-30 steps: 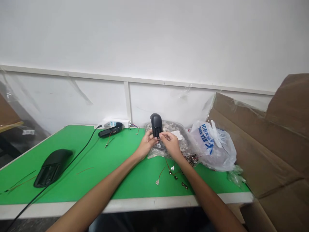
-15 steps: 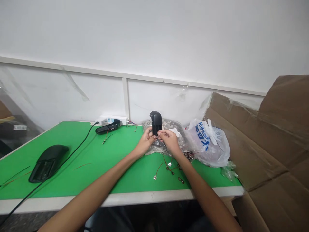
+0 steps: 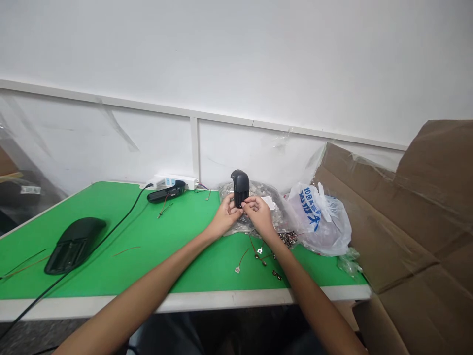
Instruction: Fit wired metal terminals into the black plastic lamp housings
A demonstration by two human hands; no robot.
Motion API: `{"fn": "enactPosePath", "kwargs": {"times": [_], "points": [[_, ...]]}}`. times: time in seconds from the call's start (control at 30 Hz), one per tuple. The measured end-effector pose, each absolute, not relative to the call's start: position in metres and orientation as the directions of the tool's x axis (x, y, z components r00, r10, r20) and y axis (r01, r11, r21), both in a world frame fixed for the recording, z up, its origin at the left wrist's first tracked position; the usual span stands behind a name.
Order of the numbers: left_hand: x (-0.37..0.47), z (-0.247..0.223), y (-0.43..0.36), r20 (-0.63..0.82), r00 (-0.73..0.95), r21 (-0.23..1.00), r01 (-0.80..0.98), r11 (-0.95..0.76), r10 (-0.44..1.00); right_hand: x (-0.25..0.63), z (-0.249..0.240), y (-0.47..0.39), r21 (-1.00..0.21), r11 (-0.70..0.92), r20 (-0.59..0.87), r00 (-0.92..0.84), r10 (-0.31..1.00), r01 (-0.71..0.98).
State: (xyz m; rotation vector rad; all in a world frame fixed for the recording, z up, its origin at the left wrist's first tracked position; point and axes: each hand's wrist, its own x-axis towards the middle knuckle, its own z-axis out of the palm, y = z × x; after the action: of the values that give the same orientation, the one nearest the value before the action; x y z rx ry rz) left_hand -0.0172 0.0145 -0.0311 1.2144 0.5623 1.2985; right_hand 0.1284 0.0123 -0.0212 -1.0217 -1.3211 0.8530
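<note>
A black curved plastic housing (image 3: 241, 183) stands upright between my hands, its open compartment facing me. My left hand (image 3: 226, 217) grips its lower left side. My right hand (image 3: 257, 213) has its fingers pinched at the housing's lower right edge; any small part between them is too small to make out. Behind my hands lies a clear plastic bag (image 3: 279, 217) of small parts. Small metal contacts with red wires (image 3: 237, 269) are scattered on the green table mat (image 3: 207, 276) below.
A larger black housing (image 3: 70, 249) lies at the left, with a black cable (image 3: 121, 227) across it. Another black piece (image 3: 166, 193) rests by a white power strip (image 3: 177, 181). At right are a tied white bag (image 3: 332, 222) and cardboard (image 3: 406, 236).
The view has shifted slightly. My hands still hold the housing in nearly the same pose, and my right fingers have moved a little at its lower edge.
</note>
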Motion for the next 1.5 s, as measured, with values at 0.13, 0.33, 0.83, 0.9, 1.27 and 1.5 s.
{"fn": "enactPosePath", "kwargs": {"times": [0.13,0.33,0.83,0.9,1.27,1.5], "points": [[-0.016,-0.033,0.016,0.297,0.254,0.9,-0.397,-0.18,0.92,0.131,-0.017,0.012,-0.961,0.277,0.276,0.066,0.959,-0.004],[-0.016,-0.037,0.018,0.299,0.245,0.907,-0.372,-0.195,0.922,0.136,-0.012,0.012,-0.982,0.175,0.176,-0.006,0.984,-0.075],[-0.016,-0.043,0.022,0.339,0.255,0.903,-0.36,-0.236,0.906,0.135,-0.015,0.013,-0.983,0.171,0.172,-0.006,0.985,-0.07],[-0.015,-0.042,0.021,0.339,0.246,0.903,-0.356,-0.241,0.908,0.135,-0.015,0.013,-0.982,0.178,0.178,-0.003,0.984,-0.059],[-0.021,-0.022,0.016,0.283,0.161,0.899,-0.387,-0.204,0.945,0.143,-0.02,0.014,-0.942,0.331,0.332,0.019,0.943,0.052],[-0.028,-0.012,0.013,0.075,0.193,0.908,-0.419,0.014,0.978,0.159,-0.008,-0.001,-0.248,0.787,0.808,-0.327,0.49,0.565]]}}
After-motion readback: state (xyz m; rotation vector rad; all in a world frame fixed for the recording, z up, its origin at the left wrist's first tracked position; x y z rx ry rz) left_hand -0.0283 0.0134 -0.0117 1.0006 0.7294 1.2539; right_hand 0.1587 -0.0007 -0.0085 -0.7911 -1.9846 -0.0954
